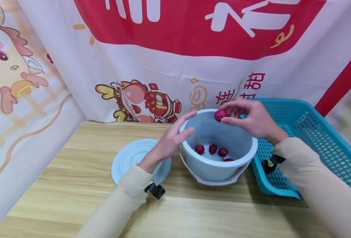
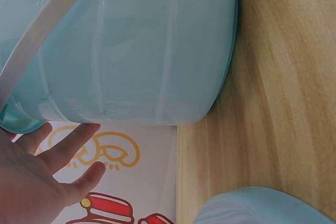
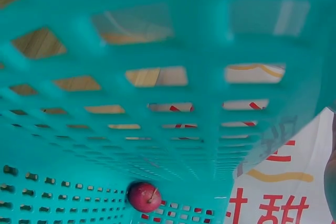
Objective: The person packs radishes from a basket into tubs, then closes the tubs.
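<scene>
My right hand [image 1: 248, 117] pinches a dark red radish [image 1: 220, 115] between thumb and fingertips, over the far right rim of a light blue bucket [image 1: 217, 170]. Several similar radishes lie on the bucket floor, one of them [image 1: 199, 149] near the left wall. With fingers extended, my left hand [image 1: 172, 138] rests at the bucket's left rim. The left wrist view shows that hand [image 2: 42, 177] with its fingers spread beside the bucket wall [image 2: 131, 51]. In the right wrist view, another radish [image 3: 144, 196] lies in the teal basket [image 3: 199, 35].
A round light blue lid [image 1: 130, 153] lies on the wooden table [image 1: 83, 185], left of the bucket and partly under my left arm. The teal slotted basket [image 1: 307, 105] stands close to the bucket's right side. A printed cloth [image 1: 151, 59] hangs behind the table.
</scene>
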### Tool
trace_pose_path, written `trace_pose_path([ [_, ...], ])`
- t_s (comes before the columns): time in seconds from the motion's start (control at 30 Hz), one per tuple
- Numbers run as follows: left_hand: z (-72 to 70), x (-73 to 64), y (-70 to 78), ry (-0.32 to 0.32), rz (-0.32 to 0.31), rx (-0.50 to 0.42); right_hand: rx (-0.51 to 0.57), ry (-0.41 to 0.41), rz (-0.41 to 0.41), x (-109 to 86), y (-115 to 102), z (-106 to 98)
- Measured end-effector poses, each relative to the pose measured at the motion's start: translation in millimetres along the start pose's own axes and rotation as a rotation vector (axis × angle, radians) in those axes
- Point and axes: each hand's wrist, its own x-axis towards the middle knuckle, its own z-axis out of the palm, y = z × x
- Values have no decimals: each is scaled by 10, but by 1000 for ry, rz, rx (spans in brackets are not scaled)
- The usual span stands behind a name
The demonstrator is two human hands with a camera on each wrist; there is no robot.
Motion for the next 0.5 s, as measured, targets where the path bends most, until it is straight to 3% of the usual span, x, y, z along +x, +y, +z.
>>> trace_pose_path([
  [0.5,8,8,5,1,-10,-15,-25,-33,3,3,-11,-11],
])
